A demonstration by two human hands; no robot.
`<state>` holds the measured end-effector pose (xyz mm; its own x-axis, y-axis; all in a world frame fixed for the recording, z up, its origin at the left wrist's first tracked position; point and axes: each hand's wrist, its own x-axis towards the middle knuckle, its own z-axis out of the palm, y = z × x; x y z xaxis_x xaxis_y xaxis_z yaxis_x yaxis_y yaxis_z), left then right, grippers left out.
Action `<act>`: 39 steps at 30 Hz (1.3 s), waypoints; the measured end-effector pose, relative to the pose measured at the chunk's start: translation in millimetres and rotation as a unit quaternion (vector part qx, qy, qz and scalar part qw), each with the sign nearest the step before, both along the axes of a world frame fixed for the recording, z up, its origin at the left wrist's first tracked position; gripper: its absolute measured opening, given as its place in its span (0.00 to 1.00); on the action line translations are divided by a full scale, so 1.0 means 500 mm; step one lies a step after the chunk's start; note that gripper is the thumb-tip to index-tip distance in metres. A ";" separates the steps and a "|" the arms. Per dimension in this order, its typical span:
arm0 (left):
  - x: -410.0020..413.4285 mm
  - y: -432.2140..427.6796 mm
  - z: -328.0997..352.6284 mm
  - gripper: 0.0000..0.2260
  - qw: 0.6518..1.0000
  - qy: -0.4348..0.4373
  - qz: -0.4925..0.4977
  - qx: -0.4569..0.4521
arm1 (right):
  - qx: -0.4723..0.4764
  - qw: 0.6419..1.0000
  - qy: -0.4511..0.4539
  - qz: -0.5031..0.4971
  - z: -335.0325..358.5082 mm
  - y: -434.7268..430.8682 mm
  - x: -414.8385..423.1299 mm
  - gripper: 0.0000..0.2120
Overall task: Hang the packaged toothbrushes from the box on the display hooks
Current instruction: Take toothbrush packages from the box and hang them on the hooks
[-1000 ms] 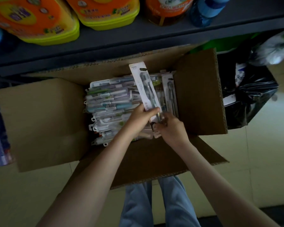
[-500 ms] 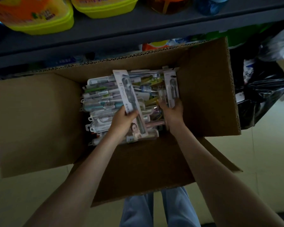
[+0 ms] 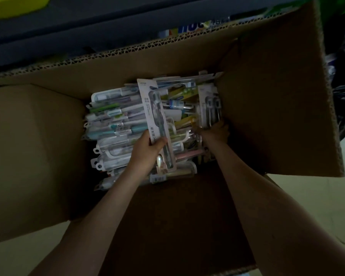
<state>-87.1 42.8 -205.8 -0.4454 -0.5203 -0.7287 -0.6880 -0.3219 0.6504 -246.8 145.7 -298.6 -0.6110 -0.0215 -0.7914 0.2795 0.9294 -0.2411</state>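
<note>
Writing: the toothbrush pack [image 3: 152,116] bears a vertical line of print, too blurred to read; blue letters on a packet [image 3: 191,28] behind the box are also unreadable.
Left hand [image 3: 147,150]: thumb on top and fingers beneath pinch the lower half of this 1 grey-white pack, tilted up over the pile.
Right hand [image 3: 215,131]: deep against the box's right wall, at the foot of a 2nd upright pack [image 3: 208,108]; whether it grips cannot be told.
Pile [image 3: 116,124]: packaged toothbrushes lie crosswise inside the cardboard box [image 3: 38,156].
Around: the raised right flap [image 3: 277,96] crowds the right hand; a dark shelf [image 3: 88,26] runs behind.
</note>
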 end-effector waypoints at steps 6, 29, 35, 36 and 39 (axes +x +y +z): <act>-0.002 0.011 0.004 0.14 1.000 -0.011 0.001 0.004 | -0.006 0.997 0.054 0.046 0.004 0.003 -0.001 0.44; 0.020 0.015 0.118 0.09 0.999 -0.015 0.045 0.016 | -0.052 0.990 0.026 0.125 0.113 -0.004 0.015 0.43; 0.031 0.007 0.048 0.09 0.999 -0.013 0.047 0.004 | -0.078 0.994 0.049 0.063 0.037 -0.007 0.033 0.47; 0.032 0.008 0.039 0.09 0.999 -0.010 0.046 0.008 | -0.069 0.993 0.060 0.076 0.030 -0.006 0.034 0.48; 0.031 0.011 0.022 0.09 0.999 -0.005 0.044 0.011 | -0.053 0.992 0.070 0.088 0.011 -0.001 0.026 0.50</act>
